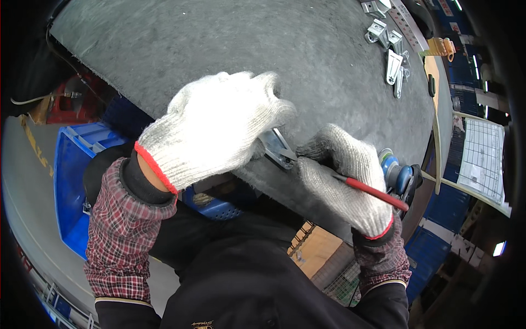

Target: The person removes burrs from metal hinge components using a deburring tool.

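Observation:
White knitted gloves with red cuffs cover both hands. My left hand is closed over the near edge of the dark grey bench, gripping a small silver metal bracket that shows partly below its fingers. Just to the right, my right hand is wrapped round a slim tool with a red handle. The handle sticks out past the palm toward the lower right. A thin metal end points at the bracket and seems to touch it; the tool's exact kind is unclear.
Several silver brackets lie at the bench's far right, near a perforated metal strip and an orange tape measure. A blue power sander sits beside my right wrist. Blue crates stand below at left.

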